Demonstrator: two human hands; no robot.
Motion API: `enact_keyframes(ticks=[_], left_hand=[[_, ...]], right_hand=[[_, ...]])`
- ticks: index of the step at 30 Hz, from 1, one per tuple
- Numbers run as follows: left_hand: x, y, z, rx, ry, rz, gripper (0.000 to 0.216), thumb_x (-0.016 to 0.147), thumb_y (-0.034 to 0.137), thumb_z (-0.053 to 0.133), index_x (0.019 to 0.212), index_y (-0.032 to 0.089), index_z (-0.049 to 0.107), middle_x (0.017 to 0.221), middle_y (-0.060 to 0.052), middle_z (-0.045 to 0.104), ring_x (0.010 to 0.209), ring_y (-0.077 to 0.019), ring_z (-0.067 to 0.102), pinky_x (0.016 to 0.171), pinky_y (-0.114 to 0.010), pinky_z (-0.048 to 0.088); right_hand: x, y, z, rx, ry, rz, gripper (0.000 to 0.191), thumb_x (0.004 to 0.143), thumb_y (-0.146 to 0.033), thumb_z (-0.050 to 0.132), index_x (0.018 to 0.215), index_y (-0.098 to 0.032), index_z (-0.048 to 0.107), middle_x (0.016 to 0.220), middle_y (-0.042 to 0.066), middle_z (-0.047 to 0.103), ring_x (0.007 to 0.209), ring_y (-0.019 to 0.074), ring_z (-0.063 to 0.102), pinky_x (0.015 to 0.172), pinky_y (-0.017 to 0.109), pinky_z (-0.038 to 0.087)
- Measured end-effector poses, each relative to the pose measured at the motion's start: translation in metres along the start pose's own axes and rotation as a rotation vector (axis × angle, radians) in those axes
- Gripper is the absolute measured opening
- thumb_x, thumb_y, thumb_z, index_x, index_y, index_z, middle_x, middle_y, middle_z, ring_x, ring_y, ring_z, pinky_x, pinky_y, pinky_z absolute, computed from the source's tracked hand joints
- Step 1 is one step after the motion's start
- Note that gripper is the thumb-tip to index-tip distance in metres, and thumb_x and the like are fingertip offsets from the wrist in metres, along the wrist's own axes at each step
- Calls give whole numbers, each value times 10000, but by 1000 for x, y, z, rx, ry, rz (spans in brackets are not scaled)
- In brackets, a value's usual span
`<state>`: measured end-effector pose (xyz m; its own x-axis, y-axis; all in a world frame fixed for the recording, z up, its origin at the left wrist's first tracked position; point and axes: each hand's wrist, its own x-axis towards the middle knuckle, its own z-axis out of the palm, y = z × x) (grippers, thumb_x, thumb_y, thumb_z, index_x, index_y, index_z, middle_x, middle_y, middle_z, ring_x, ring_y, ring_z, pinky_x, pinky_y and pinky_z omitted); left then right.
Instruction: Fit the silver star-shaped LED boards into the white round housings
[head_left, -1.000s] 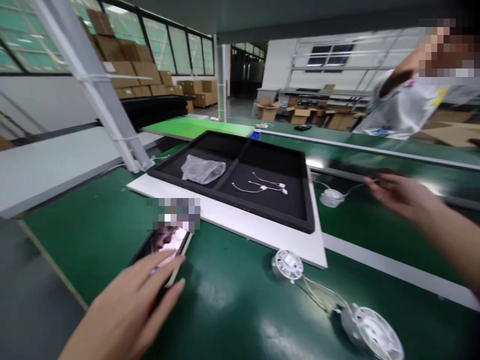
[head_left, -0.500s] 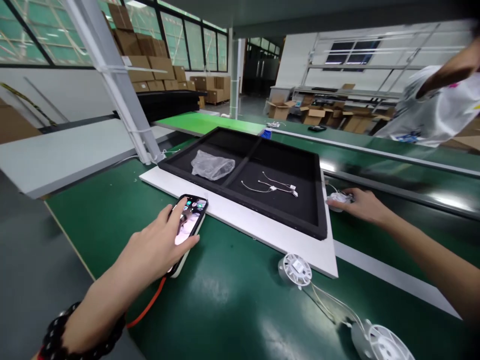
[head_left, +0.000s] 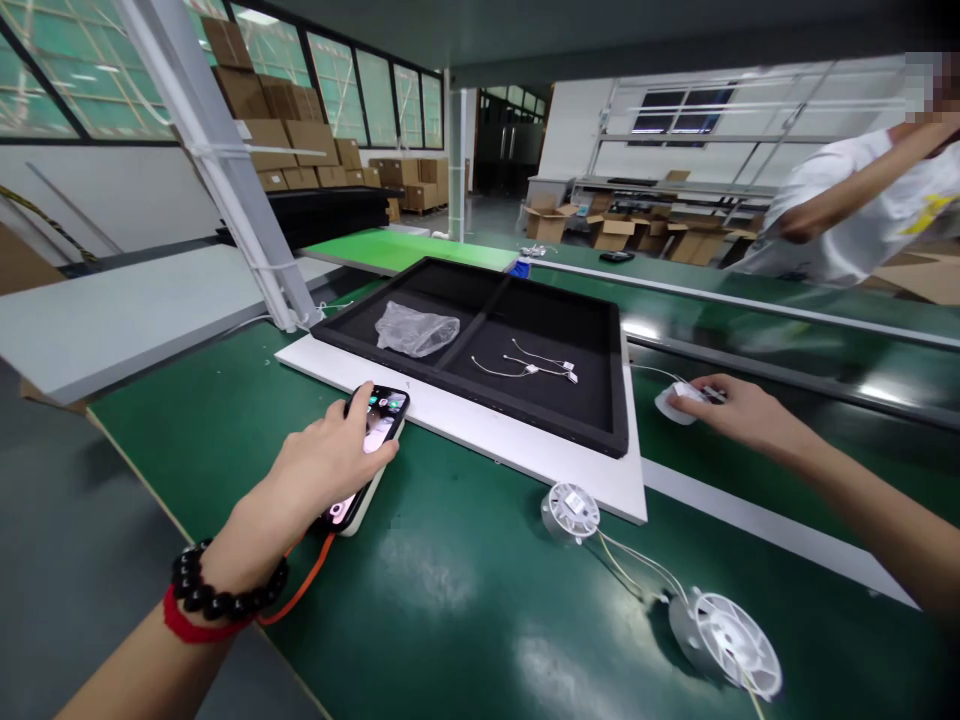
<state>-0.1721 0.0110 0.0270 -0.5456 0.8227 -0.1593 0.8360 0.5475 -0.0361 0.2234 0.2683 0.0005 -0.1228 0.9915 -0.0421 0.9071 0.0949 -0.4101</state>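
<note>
My left hand (head_left: 322, 470) rests on a phone (head_left: 373, 440) with a lit screen that lies on the green table (head_left: 465, 600); the fingers curl round its edges. An orange cable (head_left: 300, 590) runs from the phone toward me. My right hand (head_left: 731, 410) reaches out to the right and its fingertips press on a small white round part (head_left: 673, 403) with a thin wire. A black two-compartment tray (head_left: 487, 350) on a white board (head_left: 517, 450) lies between the hands.
The tray holds a clear plastic bag (head_left: 416, 330) and small white wired connectors (head_left: 536, 368). Two white round fan-like parts (head_left: 571, 512) (head_left: 724, 640) joined by wires lie near me. Another person in a white shirt (head_left: 855, 215) stands far right. Cardboard boxes (head_left: 285, 130) are stacked behind.
My left hand moved onto the phone and now holds it. My right hand came down from the air onto the small white round part.
</note>
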Motion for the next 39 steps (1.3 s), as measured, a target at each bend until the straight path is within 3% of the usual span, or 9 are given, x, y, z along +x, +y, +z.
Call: enact_keyframes(ticks=[5,9,12,14,16,28,35,37,39], left_hand=[[2,3,-1,20,-15,36,751,972,424,345,1640,153,133,1467,-285,479,1188,-461,620,932,-557,505],[3,-3,0,21,-23,48,873,971,545,403,1648,161,7,1507,-315,439,1174,-479,633,929,-563,512],[-7,-5,4,50,-29,30,994,943,603,514,1645,157,-31,1593,-340,305,1371,-523,464,969,-594,500],[-18,-5,9,80,-24,29,980,943,507,571,1646,172,-24,1645,-319,199,1478,-520,300,1001,-610,484],[-28,-5,14,96,-13,36,918,959,391,549,1647,197,-27,1668,-290,155,1496,-503,275,1001,-610,489],[-23,-29,16,13,-15,8,889,957,437,498,1653,190,4,1672,-268,164,1340,-532,493,953,-621,516],[1,-65,19,-70,-4,51,994,864,495,555,1645,113,73,1518,-342,399,1221,-561,577,892,-657,534],[3,-71,19,-101,26,92,1049,808,556,574,1632,78,136,1490,-350,432,1247,-591,546,920,-697,511],[0,-68,21,-127,109,159,1136,753,693,549,1620,64,170,1554,-328,365,1372,-644,372,1038,-788,361]], right_hand=[[-50,5,-25,98,64,-13,641,731,-709,637,1145,-219,642,1080,154,722,772,314,705,706,422,514],[-105,-3,-46,187,162,-5,678,617,-735,683,1098,-256,682,1011,116,751,774,344,704,721,467,506],[-144,-15,-53,273,220,2,657,577,-723,685,1051,-270,711,904,95,758,804,349,683,709,461,505],[-164,-25,-51,330,238,11,653,550,-712,690,1031,-272,718,854,87,753,777,332,664,674,435,509],[-178,-32,-46,385,228,1,655,525,-711,706,1012,-274,720,869,83,755,744,312,654,633,410,511],[-193,-36,-22,405,70,-202,577,685,-675,722,1079,-254,693,976,78,732,765,260,654,653,366,541],[-198,-42,-20,429,-3,-237,599,765,-678,716,1156,-227,667,942,61,693,708,211,598,612,322,490],[-198,-42,-20,448,-8,-244,591,768,-660,721,1161,-222,664,942,56,685,694,200,582,613,322,481],[-200,-43,-19,469,-17,-257,561,783,-622,722,1165,-216,661,968,59,683,713,200,590,629,326,486]])
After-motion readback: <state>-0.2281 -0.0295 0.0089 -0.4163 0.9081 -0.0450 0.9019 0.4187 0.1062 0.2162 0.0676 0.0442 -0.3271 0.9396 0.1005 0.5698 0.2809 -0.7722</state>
